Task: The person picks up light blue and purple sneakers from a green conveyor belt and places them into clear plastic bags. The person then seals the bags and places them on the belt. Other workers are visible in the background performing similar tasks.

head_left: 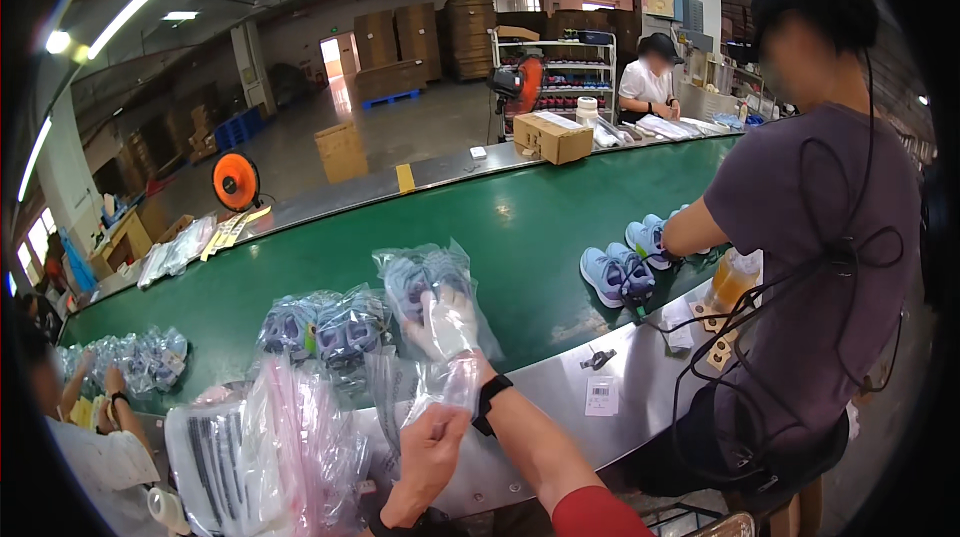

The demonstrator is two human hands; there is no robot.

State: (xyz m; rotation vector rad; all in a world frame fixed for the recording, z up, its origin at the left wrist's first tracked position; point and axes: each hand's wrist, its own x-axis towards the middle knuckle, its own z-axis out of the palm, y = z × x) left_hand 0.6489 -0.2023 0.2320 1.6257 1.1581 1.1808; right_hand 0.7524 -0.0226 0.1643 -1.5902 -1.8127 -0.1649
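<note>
A pair of light-blue sneakers (408,282) lies inside a clear plastic bag (470,282) on the green conveyor belt. My right hand (445,325) reaches into this bag, its fingers closed over the shoes, with film wrapped around the hand and wrist. Closer to me, my left hand (432,452) is closed in a pinch on the bag's near edge, beside my right wrist. Left of the bag, more bagged sneakers (325,327) rest on the belt. A stack of clear plastic bags (270,447) lies on the metal ledge left of my left hand.
A co-worker (815,197) stands at the right, an arm by unbagged blue sneakers (615,275). Another person (95,437) handles bagged shoes at the left. A printed tag (602,396) lies on the metal ledge (560,407). Across the belt stand a cardboard box (553,139) and an orange fan (236,182).
</note>
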